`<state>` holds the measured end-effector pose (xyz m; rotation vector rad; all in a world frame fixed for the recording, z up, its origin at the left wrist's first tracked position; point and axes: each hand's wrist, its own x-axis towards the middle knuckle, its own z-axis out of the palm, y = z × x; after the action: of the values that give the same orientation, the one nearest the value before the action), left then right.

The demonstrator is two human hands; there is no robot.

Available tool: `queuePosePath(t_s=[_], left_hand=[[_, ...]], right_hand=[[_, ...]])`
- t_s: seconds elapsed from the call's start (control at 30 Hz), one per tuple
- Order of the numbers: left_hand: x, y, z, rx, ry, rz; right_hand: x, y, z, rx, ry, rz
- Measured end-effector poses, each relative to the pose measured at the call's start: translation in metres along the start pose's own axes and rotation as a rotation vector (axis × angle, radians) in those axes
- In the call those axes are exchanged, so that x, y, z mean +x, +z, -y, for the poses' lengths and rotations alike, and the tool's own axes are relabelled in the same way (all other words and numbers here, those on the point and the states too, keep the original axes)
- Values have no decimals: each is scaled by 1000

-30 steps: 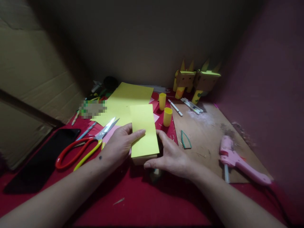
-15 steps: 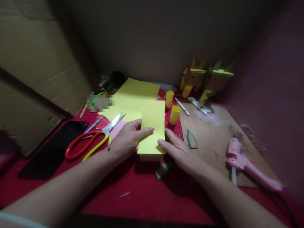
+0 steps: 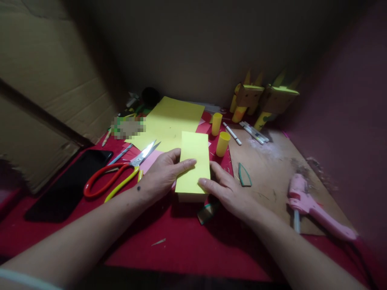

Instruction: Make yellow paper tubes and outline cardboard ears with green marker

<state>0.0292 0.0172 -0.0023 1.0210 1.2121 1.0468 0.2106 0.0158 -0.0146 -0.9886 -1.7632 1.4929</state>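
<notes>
A rectangular piece of yellow paper (image 3: 194, 149) lies over a small box (image 3: 192, 197), whose pale front side shows below the paper's near edge. My left hand (image 3: 166, 169) grips it from the left, thumb flat on top and fingers curled down the side. From the right, my right hand (image 3: 222, 187) holds the same paper and box, its thumb on the near right corner. Larger yellow sheets (image 3: 178, 114) lie behind. Scissors (image 3: 136, 163) with one red and one yellow handle rest left of my left hand.
A black phone (image 3: 68, 187) lies at the left. Two yellow paper tubes (image 3: 223, 144) stand behind my right hand. A pink glue gun (image 3: 314, 209) and white markers (image 3: 253, 133) lie on a brown board (image 3: 266, 173). Cardboard animal figures (image 3: 281, 98) stand at the back right.
The yellow paper's far end has tipped down a little and looks shorter. My right thumb has shifted slightly left on the paper. Both hands keep their hold.
</notes>
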Motion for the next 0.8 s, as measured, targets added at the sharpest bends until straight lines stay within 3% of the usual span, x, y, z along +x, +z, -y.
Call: queuePosePath(t_s=[0.3, 0.53, 0.8], left_hand=[[-15, -7, -2, 186, 90, -169], [-27, -8, 2, 387, 170, 4], [-24, -13, 3, 597, 228, 73]], right_hand=[[0, 4, 5, 1, 9, -65], [0, 4, 4, 61, -12, -45], [-1, 3, 1, 19, -21, -43]])
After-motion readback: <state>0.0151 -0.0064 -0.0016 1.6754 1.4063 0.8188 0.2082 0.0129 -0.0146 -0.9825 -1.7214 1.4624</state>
